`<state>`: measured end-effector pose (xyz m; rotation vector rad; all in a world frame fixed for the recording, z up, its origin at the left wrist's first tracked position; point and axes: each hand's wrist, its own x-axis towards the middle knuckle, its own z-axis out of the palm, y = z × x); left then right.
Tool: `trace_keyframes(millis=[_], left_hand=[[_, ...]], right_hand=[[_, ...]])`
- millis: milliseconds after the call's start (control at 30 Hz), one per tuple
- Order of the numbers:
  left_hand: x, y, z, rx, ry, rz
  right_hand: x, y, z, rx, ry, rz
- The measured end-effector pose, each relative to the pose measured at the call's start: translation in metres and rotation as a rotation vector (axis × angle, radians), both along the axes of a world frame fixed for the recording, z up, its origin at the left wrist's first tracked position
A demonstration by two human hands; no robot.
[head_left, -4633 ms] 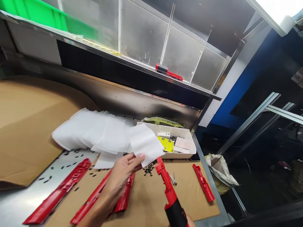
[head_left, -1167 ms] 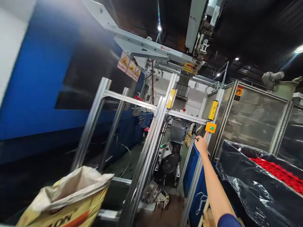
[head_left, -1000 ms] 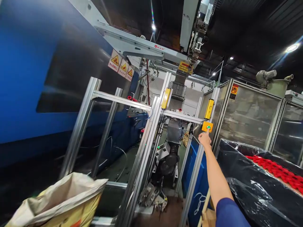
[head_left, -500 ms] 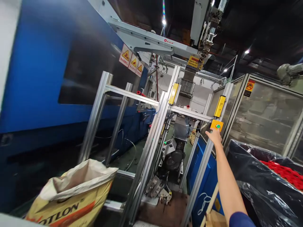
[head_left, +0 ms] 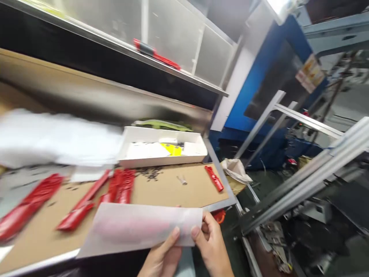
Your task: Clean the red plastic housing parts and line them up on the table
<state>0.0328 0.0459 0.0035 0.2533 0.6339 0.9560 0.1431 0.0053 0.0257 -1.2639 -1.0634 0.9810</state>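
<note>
Both of my hands hold a white foam bag (head_left: 138,229) with something red showing faintly through it. My left hand (head_left: 164,256) pinches its lower edge with the thumb on top. My right hand (head_left: 211,242) grips the bag's right end. The bag hangs over the front edge of the cardboard-covered bench (head_left: 173,190). The picture is blurred by motion.
Several red plastic parts (head_left: 121,184) lie on the cardboard, one small red piece (head_left: 214,178) at the right. A white tray (head_left: 161,148) and a pile of white foam bags (head_left: 57,138) sit behind. A red-and-black tool (head_left: 155,54) rests on the shelf. An aluminium frame (head_left: 302,165) stands right.
My view has swung from the machine frame back to the bench. My right hand has left the yellow button box and now holds the foam bag together with my left hand.
</note>
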Motion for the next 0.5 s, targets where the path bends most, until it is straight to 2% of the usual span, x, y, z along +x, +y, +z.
trace_keyframes(millis=[167, 300, 400, 500], left_hand=[[-0.03, -0.006, -0.009, 0.082, 0.022, 0.199], [-0.056, -0.01, -0.019, 0.197, 0.032, 0.28], [-0.087, -0.025, -0.035, 0.249, 0.112, 0.213], [-0.126, -0.059, -0.051, 0.324, 0.323, 0.085]], right_hand=[[-0.037, 0.023, -0.015, -0.039, 0.011, 0.092], [-0.059, 0.035, -0.031, -0.108, 0.026, 0.145], [-0.078, 0.052, -0.042, -0.137, -0.087, 0.284], [-0.103, 0.067, -0.052, -0.088, -0.303, 0.392]])
